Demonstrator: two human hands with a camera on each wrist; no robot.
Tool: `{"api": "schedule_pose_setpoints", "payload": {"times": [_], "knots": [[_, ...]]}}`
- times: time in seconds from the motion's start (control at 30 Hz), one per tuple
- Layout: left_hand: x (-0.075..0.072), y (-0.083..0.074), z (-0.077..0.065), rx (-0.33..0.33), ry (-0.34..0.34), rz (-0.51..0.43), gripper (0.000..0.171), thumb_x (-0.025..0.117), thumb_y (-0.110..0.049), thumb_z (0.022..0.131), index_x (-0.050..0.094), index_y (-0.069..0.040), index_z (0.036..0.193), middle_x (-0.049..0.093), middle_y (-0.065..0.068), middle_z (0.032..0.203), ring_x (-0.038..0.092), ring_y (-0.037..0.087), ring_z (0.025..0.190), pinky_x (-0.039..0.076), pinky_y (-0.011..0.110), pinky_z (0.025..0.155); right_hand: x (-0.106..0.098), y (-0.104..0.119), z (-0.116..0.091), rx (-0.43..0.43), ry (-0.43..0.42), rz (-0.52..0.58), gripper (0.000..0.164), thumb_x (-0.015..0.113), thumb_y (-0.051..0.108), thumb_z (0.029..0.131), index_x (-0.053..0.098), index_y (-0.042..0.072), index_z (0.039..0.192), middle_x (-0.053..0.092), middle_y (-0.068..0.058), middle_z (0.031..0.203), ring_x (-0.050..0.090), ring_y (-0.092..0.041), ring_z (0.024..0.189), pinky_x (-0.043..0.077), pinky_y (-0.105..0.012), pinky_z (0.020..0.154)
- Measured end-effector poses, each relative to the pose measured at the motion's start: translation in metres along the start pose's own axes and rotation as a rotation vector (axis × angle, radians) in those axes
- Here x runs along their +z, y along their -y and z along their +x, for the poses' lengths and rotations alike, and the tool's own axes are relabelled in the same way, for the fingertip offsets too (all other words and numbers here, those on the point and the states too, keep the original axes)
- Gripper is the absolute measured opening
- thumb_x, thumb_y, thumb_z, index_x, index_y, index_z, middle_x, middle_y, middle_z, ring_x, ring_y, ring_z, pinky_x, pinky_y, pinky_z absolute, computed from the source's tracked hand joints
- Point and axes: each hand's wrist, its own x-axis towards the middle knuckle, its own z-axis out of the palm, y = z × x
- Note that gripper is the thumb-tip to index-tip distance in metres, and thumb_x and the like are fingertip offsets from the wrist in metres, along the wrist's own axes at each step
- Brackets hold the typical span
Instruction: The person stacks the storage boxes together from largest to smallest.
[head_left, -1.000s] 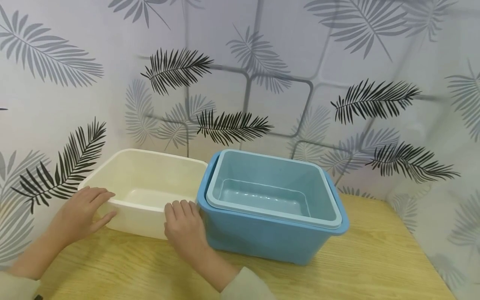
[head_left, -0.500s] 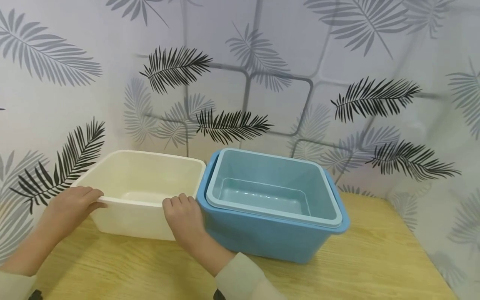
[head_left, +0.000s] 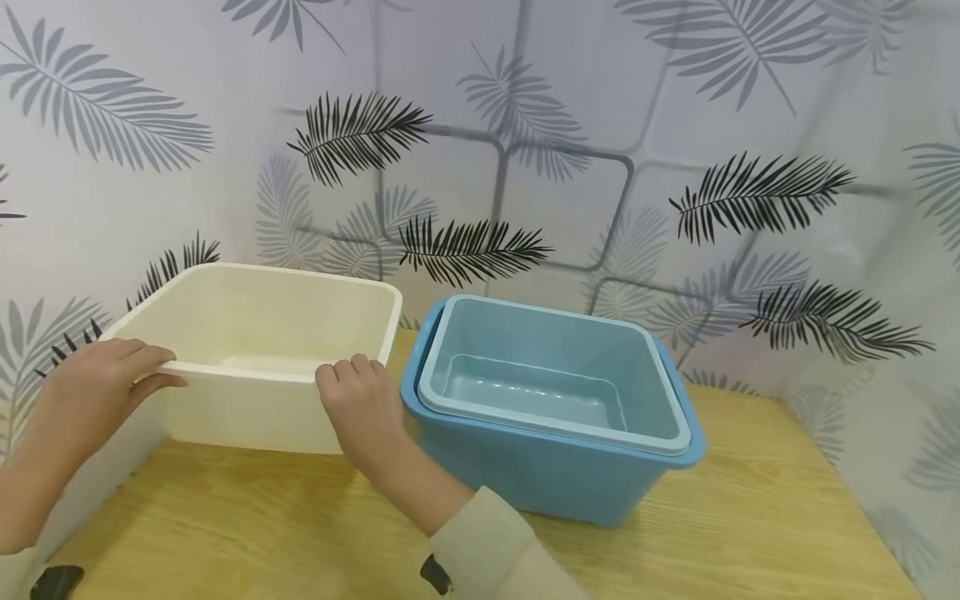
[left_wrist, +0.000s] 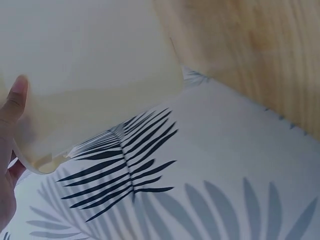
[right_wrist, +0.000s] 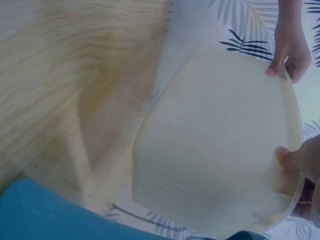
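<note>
A cream plastic bin (head_left: 247, 412) is held at its front rim by both hands in the head view. My left hand (head_left: 93, 387) grips the rim near the left front corner, its thumb (left_wrist: 19, 92) lying along the outer wall in the left wrist view. Toward the right end, my right hand (head_left: 360, 408) grips the same rim. The right wrist view has the right thumb (right_wrist: 289, 159) pressed on the outside and fingers curled behind the edge. From that side the bin's wall shows above the wooden table. The inner sides of both grips are partly hidden.
To the right stands a blue bin (head_left: 525, 475) with a smaller light-blue bin (head_left: 528, 371) nested inside it. They rest on the wooden table (head_left: 757, 500). A wall covering with leaf print (head_left: 480, 250) rises close behind.
My left thumb has closed under the rim. Both hands have raised the cream bin and shifted it left, away from the blue bins, which stay in place.
</note>
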Motion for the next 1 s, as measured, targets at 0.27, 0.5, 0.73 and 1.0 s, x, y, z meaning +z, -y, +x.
{"api": "schedule_pose_setpoints", "payload": {"times": [0.27, 0.5, 0.73, 1.0], "knots": [[-0.015, 0.002, 0.019, -0.043, -0.001, -0.035, 0.071, 0.027, -0.058, 0.090, 0.063, 0.001, 0.080, 0.065, 0.013, 0.066, 0.055, 0.027, 0.052, 0.043, 0.041, 0.051, -0.016, -0.012, 0.015, 0.024, -0.046, 0.046, 0.016, 0.065, 0.006, 0.080, 0.058, 0.016, 0.069, 0.059, 0.006, 0.064, 0.050, -0.008, 0.059, 0.040, -0.016, 0.054], [-0.030, 0.002, 0.040, -0.091, 0.044, -0.035, 0.072, 0.027, -0.058, 0.087, 0.065, 0.003, 0.078, 0.066, 0.017, 0.067, 0.056, 0.030, 0.051, 0.045, 0.046, 0.054, -0.029, -0.024, 0.026, 0.044, -0.114, 0.065, 0.019, 0.072, 0.017, 0.078, 0.056, 0.015, 0.067, 0.057, 0.005, 0.063, 0.048, -0.008, 0.059, 0.041, -0.015, 0.057], [-0.042, 0.002, 0.066, -0.167, 0.073, -0.036, 0.074, 0.029, -0.060, 0.078, 0.065, 0.004, 0.082, 0.067, 0.022, 0.074, 0.061, 0.038, 0.064, 0.047, 0.047, 0.062, -0.041, -0.037, 0.037, 0.066, -0.189, 0.071, 0.016, 0.070, 0.018, 0.080, 0.058, 0.014, 0.070, 0.058, 0.004, 0.065, 0.051, -0.009, 0.061, 0.043, -0.014, 0.059], [-0.051, -0.006, 0.090, -0.168, 0.021, -0.037, 0.081, 0.028, -0.064, 0.079, 0.066, 0.007, 0.086, 0.067, 0.026, 0.079, 0.060, 0.042, 0.072, 0.047, 0.050, 0.068, -0.053, -0.056, 0.044, 0.091, -0.264, 0.114, 0.017, 0.069, 0.026, 0.077, 0.060, 0.011, 0.076, 0.057, 0.002, 0.066, 0.052, -0.012, 0.064, 0.046, -0.016, 0.062]]}}
